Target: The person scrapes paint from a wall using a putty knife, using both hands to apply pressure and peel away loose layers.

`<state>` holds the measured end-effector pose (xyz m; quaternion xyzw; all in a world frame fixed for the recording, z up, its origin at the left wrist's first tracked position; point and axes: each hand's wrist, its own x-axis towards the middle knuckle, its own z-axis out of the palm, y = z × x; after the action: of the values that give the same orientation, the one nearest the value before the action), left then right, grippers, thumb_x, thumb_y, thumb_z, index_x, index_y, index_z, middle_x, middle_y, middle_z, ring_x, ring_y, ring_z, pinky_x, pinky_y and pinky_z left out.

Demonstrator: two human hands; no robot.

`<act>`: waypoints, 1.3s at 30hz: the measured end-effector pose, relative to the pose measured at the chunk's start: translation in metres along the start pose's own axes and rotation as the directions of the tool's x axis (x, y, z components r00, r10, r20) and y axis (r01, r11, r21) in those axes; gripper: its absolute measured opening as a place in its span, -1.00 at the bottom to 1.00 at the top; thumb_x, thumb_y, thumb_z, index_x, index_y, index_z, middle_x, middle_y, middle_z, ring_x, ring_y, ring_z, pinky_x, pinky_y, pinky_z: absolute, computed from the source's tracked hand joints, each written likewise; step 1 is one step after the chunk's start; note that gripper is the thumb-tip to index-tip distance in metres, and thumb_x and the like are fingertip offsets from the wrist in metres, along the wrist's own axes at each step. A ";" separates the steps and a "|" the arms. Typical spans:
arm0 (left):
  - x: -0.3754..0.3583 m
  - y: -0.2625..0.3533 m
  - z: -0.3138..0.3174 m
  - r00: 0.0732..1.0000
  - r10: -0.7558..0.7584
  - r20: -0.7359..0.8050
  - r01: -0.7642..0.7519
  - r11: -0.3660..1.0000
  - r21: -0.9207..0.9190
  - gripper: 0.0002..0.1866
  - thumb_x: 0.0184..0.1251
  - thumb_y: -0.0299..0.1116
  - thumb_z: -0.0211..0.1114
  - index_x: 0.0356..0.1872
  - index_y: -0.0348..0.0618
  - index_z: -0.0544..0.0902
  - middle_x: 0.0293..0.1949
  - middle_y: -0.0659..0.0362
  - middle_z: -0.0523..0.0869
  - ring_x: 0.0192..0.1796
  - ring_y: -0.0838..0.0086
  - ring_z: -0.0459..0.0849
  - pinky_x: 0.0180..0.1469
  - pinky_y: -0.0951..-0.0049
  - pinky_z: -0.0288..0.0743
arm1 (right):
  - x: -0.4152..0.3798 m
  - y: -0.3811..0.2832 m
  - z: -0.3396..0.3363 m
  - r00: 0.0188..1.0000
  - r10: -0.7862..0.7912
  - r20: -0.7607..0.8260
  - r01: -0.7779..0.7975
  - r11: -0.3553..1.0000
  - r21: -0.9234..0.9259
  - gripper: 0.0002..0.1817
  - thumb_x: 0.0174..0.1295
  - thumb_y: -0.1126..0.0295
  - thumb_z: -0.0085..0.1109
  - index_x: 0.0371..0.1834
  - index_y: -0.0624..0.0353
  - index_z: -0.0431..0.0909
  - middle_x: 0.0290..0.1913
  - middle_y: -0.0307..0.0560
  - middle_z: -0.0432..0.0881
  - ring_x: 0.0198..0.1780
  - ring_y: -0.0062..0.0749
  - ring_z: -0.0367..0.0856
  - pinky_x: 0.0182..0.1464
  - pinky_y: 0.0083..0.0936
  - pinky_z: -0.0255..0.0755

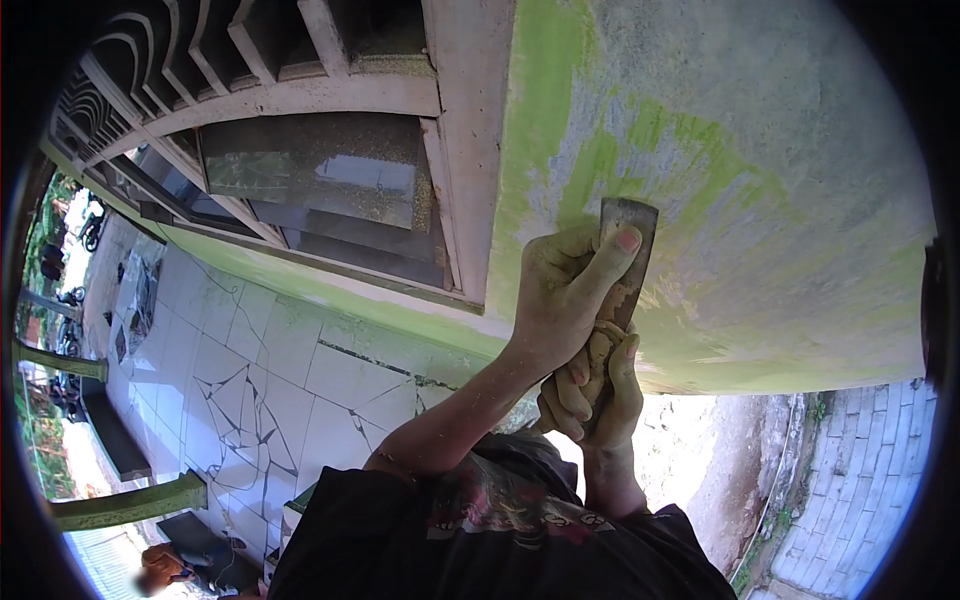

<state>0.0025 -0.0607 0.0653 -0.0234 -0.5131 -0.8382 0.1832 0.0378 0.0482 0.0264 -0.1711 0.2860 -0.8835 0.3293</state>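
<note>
Both my hands are closed on a scraper with a flat, dark metal blade (629, 213), its top end up against the wall (720, 190). My left hand (565, 290) grips it higher up, with the thumb pressed along the blade. Below, my right hand (600, 390) wraps around the handle, its fingers curled over the lower end. Pale dust coats my fingers. Around the blade the wall is patchy, with green paint broken by bare grey streaks.
A window frame (465, 150) with slats and glass panes stands left of the scraped wall. Cracked white floor tiles (290, 370) lie below. At bottom left are a green post (135, 503) and another person (165, 565). A paved path (850, 490) runs at lower right.
</note>
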 end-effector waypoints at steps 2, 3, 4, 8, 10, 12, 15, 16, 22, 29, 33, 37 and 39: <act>0.003 -0.006 -0.002 0.999 0.037 0.008 -0.037 0.997 0.067 -0.64 0.43 -0.22 0.21 -0.56 -0.21 0.59 -0.67 0.41 0.49 -0.61 0.81 0.31 -0.62 0.65 0.13 | 0.002 0.001 0.001 1.000 0.000 0.007 0.000 1.000 0.012 -0.42 0.43 -0.17 -0.36 -0.31 0.23 0.23 -0.75 -0.20 0.22 -0.87 -0.52 0.17 -0.84 -0.59 0.12; 0.006 -0.006 -0.003 0.999 0.032 0.014 -0.033 0.997 0.066 -0.63 0.43 -0.22 0.21 -0.58 -0.21 0.57 -0.67 0.40 0.49 -0.61 0.81 0.31 -0.62 0.65 0.13 | 0.004 0.001 0.004 1.000 -0.006 -0.015 0.006 0.999 0.033 -0.41 0.43 -0.18 -0.36 -0.33 0.22 0.23 -0.77 -0.21 0.20 -0.87 -0.52 0.16 -0.84 -0.59 0.13; 0.003 -0.006 -0.003 1.000 0.007 0.014 -0.008 0.998 0.059 -0.62 0.43 -0.21 0.21 -0.59 -0.21 0.56 -0.67 0.40 0.49 -0.61 0.82 0.32 -0.62 0.66 0.13 | 0.001 0.002 0.005 0.998 -0.001 -0.057 0.005 0.998 0.058 -0.41 0.42 -0.19 -0.36 -0.35 0.21 0.23 -0.79 -0.21 0.18 -0.88 -0.52 0.16 -0.84 -0.59 0.14; 0.000 0.005 0.002 1.000 -0.021 0.008 0.021 1.000 -0.011 -0.61 0.43 -0.23 0.21 -0.62 -0.19 0.53 -0.69 0.40 0.46 -0.61 0.82 0.31 -0.61 0.66 0.12 | 0.002 0.002 -0.001 0.988 0.003 0.152 -0.035 0.978 0.205 -0.45 0.42 -0.17 -0.36 -0.19 0.19 0.22 -0.64 -0.16 0.28 -0.88 -0.51 0.16 -0.84 -0.58 0.19; -0.004 0.002 0.005 0.998 -0.024 -0.066 0.028 0.998 0.061 -0.60 0.43 -0.25 0.21 -0.65 -0.17 0.49 -0.70 0.40 0.44 -0.61 0.83 0.29 -0.61 0.65 0.11 | -0.007 0.005 0.003 1.000 0.015 0.013 -0.018 0.977 0.213 -0.44 0.42 -0.18 -0.38 -0.18 0.19 0.22 -0.62 -0.15 0.29 -0.88 -0.50 0.16 -0.84 -0.57 0.20; 0.007 0.001 0.000 0.999 0.041 -0.027 -0.038 0.995 0.092 -0.61 0.43 -0.26 0.21 -0.64 -0.17 0.48 -0.69 0.40 0.44 -0.61 0.83 0.29 -0.62 0.65 0.12 | -0.002 0.003 0.005 0.992 0.027 -0.126 0.001 0.976 0.216 -0.43 0.42 -0.18 -0.40 -0.17 0.19 0.21 -0.60 -0.15 0.29 -0.88 -0.50 0.16 -0.84 -0.56 0.20; 0.002 0.002 0.004 0.999 0.037 -0.014 -0.036 0.999 0.035 -0.61 0.42 -0.27 0.22 -0.65 -0.16 0.48 -0.70 0.40 0.44 -0.62 0.82 0.29 -0.62 0.64 0.11 | -0.001 0.000 0.008 0.999 0.013 -0.036 -0.005 0.974 0.227 -0.39 0.42 -0.21 -0.46 -0.22 0.21 0.22 -0.66 -0.15 0.26 -0.89 -0.49 0.15 -0.84 -0.56 0.19; 0.004 0.007 0.004 1.000 0.020 -0.017 -0.021 0.999 -0.027 -0.61 0.42 -0.27 0.22 -0.65 -0.15 0.47 -0.70 0.40 0.44 -0.62 0.82 0.28 -0.61 0.64 0.11 | 0.000 0.001 0.005 1.000 0.015 0.020 -0.019 0.978 0.210 -0.38 0.41 -0.22 -0.48 -0.25 0.21 0.22 -0.69 -0.17 0.24 -0.89 -0.49 0.15 -0.84 -0.56 0.19; 0.010 0.014 0.002 0.997 0.056 0.054 -0.056 0.998 0.007 -0.60 0.42 -0.27 0.22 -0.66 -0.15 0.47 -0.72 0.40 0.42 -0.64 0.82 0.27 -0.64 0.64 0.09 | 0.004 -0.005 0.024 0.999 0.044 -0.021 -0.040 0.984 0.172 -0.36 0.40 -0.25 -0.49 -0.35 0.19 0.23 -0.78 -0.22 0.18 -0.89 -0.50 0.12 -0.82 -0.55 0.20; 0.008 0.009 0.008 0.998 0.056 -0.028 -0.056 0.998 0.004 -0.59 0.42 -0.26 0.22 -0.67 -0.15 0.47 -0.73 0.40 0.41 -0.64 0.82 0.28 -0.63 0.66 0.11 | 0.004 -0.004 0.017 0.999 0.035 -0.007 -0.033 0.987 0.155 -0.34 0.39 -0.27 -0.50 -0.37 0.17 0.24 -0.78 -0.25 0.17 -0.90 -0.51 0.10 -0.82 -0.55 0.12; 0.007 0.014 0.010 0.995 0.096 0.018 -0.097 0.994 0.041 -0.60 0.43 -0.25 0.21 -0.65 -0.14 0.49 -0.72 0.40 0.43 -0.62 0.82 0.29 -0.62 0.65 0.11 | 0.006 -0.010 0.026 0.997 0.028 0.068 -0.040 0.983 0.180 -0.35 0.40 -0.26 -0.51 -0.35 0.17 0.24 -0.78 -0.24 0.17 -0.89 -0.50 0.11 -0.82 -0.55 0.15; 0.009 0.009 0.003 0.996 0.092 0.020 -0.094 0.993 0.069 -0.61 0.42 -0.24 0.23 -0.65 -0.14 0.51 -0.71 0.41 0.43 -0.62 0.83 0.29 -0.62 0.65 0.11 | 0.005 -0.007 0.031 0.979 0.053 -0.195 -0.019 0.985 0.170 -0.37 0.41 -0.24 -0.50 -0.33 0.17 0.24 -0.77 -0.24 0.17 -0.89 -0.52 0.11 -0.83 -0.57 0.11; 0.013 0.022 0.007 0.995 0.093 0.022 -0.094 0.995 0.043 -0.61 0.42 -0.25 0.23 -0.64 -0.14 0.51 -0.71 0.42 0.43 -0.61 0.83 0.28 -0.61 0.65 0.10 | 0.011 -0.012 0.026 0.999 0.045 -0.009 -0.042 0.982 0.184 -0.39 0.41 -0.23 -0.49 -0.30 0.16 0.22 -0.76 -0.23 0.18 -0.89 -0.52 0.11 -0.83 -0.58 0.12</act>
<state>-0.0035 -0.0673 0.0901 -0.0520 -0.5317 -0.8168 0.2176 0.0371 0.0381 0.0556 -0.1278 0.2089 -0.8998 0.3610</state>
